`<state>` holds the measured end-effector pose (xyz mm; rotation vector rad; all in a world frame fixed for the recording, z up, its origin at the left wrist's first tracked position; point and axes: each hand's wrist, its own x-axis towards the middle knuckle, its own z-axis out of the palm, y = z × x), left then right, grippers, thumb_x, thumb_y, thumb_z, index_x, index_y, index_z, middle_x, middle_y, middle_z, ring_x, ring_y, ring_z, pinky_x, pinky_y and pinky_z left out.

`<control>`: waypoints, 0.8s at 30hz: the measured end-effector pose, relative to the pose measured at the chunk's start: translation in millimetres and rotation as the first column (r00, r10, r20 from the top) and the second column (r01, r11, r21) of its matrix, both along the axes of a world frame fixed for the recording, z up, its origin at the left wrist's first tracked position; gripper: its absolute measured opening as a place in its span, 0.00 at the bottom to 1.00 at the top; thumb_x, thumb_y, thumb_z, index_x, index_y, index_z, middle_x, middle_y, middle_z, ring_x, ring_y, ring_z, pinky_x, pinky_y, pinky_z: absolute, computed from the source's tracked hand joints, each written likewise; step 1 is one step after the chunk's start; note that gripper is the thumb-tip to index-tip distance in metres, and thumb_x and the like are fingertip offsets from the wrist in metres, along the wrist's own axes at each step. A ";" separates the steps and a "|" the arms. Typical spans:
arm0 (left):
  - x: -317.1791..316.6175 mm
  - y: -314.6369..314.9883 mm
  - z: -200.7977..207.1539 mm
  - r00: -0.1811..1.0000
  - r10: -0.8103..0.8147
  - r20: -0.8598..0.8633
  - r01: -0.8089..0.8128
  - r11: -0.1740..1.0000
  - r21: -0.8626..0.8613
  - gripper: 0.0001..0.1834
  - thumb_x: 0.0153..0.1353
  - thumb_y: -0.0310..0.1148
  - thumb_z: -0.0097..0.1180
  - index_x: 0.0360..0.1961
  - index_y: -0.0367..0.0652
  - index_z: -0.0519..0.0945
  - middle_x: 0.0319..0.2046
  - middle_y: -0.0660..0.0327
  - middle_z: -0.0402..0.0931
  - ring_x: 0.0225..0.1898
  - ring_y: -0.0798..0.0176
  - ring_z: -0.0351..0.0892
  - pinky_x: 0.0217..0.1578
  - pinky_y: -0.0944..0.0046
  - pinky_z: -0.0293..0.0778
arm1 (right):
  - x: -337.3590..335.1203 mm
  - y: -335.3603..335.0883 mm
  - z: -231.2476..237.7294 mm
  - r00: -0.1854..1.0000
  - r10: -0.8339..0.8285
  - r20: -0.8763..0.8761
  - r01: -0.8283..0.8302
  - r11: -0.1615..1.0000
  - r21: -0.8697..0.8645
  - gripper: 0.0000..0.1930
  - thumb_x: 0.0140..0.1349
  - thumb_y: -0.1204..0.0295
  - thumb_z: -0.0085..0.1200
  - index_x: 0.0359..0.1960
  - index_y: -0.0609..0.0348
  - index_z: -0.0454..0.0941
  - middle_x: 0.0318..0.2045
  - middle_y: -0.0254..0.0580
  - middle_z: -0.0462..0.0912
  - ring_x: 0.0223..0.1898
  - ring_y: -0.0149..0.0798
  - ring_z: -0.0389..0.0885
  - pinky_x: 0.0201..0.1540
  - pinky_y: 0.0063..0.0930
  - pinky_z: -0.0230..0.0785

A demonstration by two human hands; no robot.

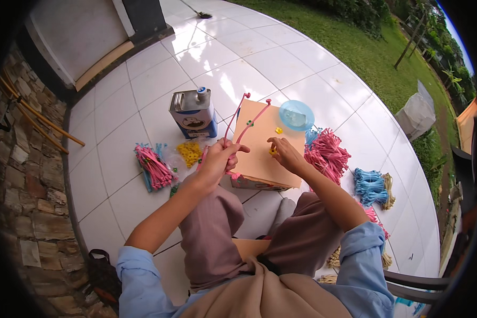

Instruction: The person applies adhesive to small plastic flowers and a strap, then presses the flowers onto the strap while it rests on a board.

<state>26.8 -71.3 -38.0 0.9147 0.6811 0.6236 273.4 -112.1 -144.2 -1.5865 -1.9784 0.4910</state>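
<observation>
My left hand (217, 160) is closed around pink cords (255, 120); two of them stick up and away from me, each ending in a small knob. On the right, my right hand (287, 153) reaches over a cardboard box (257, 161), its fingertips bent together on a small yellow piece (273, 151). Farther back on the box top lie a yellow flower-shaped piece (279, 130) and a small green piece (250, 123). A light blue plastic bowl (297, 115) rests at the box's far right corner. Part of the pink cords is hidden behind my left fingers.
A rectangular metal can (193, 115) stands beyond the box's left side. Near it are a bag of yellow pieces (189, 154) and a pink bundle (153, 167). Pink bundles (327, 159) and blue bundles (371, 186) lie to the right. A stone wall (42, 212) borders the tiles.
</observation>
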 end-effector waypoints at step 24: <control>5.7 -15.5 20.4 0.985 0.171 -0.020 -0.156 0.937 0.312 0.13 0.58 0.36 0.56 0.38 0.44 0.68 0.33 0.66 0.76 0.26 0.82 0.67 0.19 0.78 0.64 | -65.2 -20.8 143.3 0.854 0.114 -0.508 -0.015 0.981 0.195 0.31 0.46 0.83 0.58 0.51 0.57 0.55 0.26 0.34 0.74 0.33 0.29 0.74 0.44 0.25 0.65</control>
